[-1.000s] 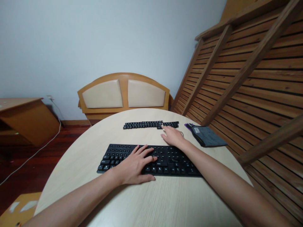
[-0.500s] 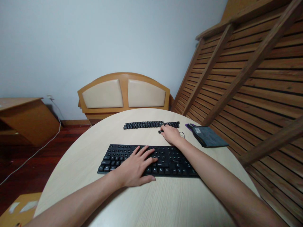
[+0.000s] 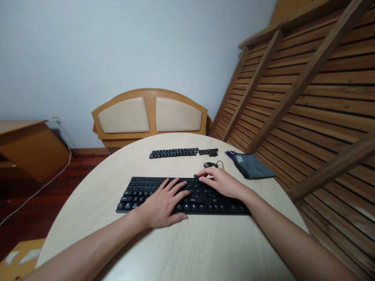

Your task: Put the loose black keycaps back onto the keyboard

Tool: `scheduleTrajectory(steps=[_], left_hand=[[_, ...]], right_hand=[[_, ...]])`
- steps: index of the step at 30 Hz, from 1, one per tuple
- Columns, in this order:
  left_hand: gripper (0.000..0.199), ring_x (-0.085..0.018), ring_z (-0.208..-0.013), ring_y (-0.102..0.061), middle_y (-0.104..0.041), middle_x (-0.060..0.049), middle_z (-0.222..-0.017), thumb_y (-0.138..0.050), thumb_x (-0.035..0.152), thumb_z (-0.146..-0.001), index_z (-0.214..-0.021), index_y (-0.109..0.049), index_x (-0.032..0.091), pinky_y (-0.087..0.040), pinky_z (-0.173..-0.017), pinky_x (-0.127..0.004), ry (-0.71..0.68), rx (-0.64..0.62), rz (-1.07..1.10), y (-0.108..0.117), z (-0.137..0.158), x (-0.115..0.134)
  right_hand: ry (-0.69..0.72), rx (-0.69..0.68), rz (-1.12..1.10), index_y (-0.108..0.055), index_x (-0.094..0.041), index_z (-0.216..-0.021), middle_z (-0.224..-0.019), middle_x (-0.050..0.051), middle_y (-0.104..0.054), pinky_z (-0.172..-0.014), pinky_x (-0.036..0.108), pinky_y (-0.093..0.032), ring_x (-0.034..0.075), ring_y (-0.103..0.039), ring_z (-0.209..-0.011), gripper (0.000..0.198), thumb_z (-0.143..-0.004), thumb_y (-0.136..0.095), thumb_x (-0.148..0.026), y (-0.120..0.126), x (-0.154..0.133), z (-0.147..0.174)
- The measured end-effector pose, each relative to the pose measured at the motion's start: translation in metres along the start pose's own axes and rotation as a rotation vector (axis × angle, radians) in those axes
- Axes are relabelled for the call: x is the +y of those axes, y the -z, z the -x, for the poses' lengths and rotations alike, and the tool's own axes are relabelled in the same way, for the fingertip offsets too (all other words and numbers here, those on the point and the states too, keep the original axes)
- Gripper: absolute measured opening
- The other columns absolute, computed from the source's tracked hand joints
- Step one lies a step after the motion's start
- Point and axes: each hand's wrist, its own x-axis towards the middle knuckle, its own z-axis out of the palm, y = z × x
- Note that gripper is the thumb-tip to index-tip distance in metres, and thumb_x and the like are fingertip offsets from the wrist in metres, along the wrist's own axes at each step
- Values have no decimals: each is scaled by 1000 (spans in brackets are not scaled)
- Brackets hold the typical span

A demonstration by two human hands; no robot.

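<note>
A black keyboard (image 3: 140, 191) lies on the round light-wood table (image 3: 205, 246) in front of me. My left hand (image 3: 164, 203) rests flat on its middle keys, fingers spread. My right hand (image 3: 221, 182) hovers over the keyboard's upper right part and pinches a small black keycap (image 3: 196, 176) between thumb and forefinger. Farther back, a row of loose black keycaps (image 3: 172, 153) is laid out in a line, with a shorter group (image 3: 208, 152) to its right.
A small black wire loop (image 3: 211, 164) lies behind my right hand. A grey pouch (image 3: 251, 166) sits at the table's right edge. A wooden slatted frame (image 3: 307, 89) leans on the right. A padded headboard (image 3: 149, 115) stands behind the table, a wooden desk (image 3: 26, 144) at left.
My right hand has pulled back from the row of loose keycaps to the keyboard, carrying one keycap. My left hand has stayed on the keyboard.
</note>
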Motion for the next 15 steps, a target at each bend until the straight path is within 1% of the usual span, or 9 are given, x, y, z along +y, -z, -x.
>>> scheduleTrajectory(steps=[3, 6, 8, 13, 15], left_hand=[[69, -37, -149, -23, -32, -12, -160, -55, 62, -93, -149, -39, 25, -23, -117, -62, -4, 16, 5, -1, 1, 0], [70, -37, -149, -23, -32, -12, -160, -54, 63, -93, -150, -38, 25, -24, -118, -60, -5, 16, 3, -1, 1, -1], [74, -37, -149, -22, -32, -13, -161, -53, 64, -93, -152, -34, 24, -24, -118, -60, -6, 12, 2, -2, 0, -1], [84, -36, -150, -20, -28, -12, -162, -52, 63, -94, -159, -15, 25, -24, -118, -59, 7, -13, -13, -2, 1, -1], [83, -36, -150, -20, -28, -12, -162, -52, 62, -94, -159, -14, 26, -24, -118, -59, 5, -12, -17, -2, 1, 0]], right_hand=[[-13, -108, -104, -72, -21, -111, -104, 5, -75, -89, 35, -50, 22, -68, -95, 29, -95, -56, -40, -2, -5, 11], [-2, -168, -113, -73, -20, -107, -100, 5, -75, -86, 34, -51, 21, -68, -91, 28, -94, -58, -40, -7, -4, 13], [4, -185, -103, -74, -20, -105, -100, 5, -75, -86, 34, -51, 21, -68, -92, 27, -93, -59, -39, -9, -3, 12], [4, -188, -80, -75, -20, -104, -99, 6, -76, -84, 33, -51, 21, -69, -91, 26, -93, -59, -37, -11, -4, 11], [5, -183, -50, -75, -20, -103, -97, 6, -76, -83, 33, -51, 21, -69, -91, 26, -93, -59, -38, -10, -7, 12]])
